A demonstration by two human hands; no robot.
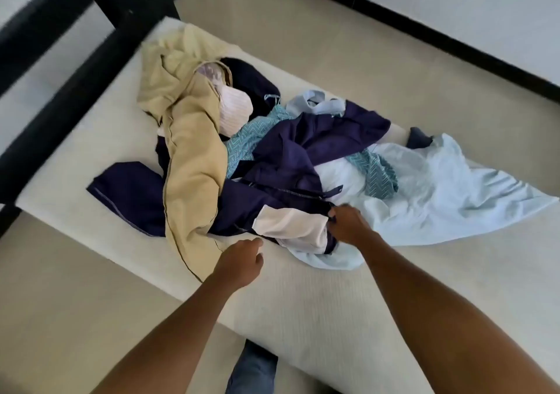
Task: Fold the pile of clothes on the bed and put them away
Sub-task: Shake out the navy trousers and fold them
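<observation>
Many clothes lie unfolded in pile (242, 148) on bed (303, 302). Right hand (348, 227) pinches navy shirt (281, 151), lower middle. Left hand (241, 262) loose, empty, just beside. Next: pull shirt free, spread flat.

1 mattress (303, 318) is carrying 1 pile (272, 163) of clothes. In it 1 tan garment (191, 175), 1 pale yellow piece (169, 60), 1 teal piece (245, 142), 1 striped piece (235, 108) and 1 big light blue piece (448, 199) are showing; the navy cloth (130, 193) is lying too tangled to count. 2 hands are reaching in, 1 left hand (242, 262) and 1 right hand (348, 225). 1 jeans leg (254, 369) is showing below.
</observation>
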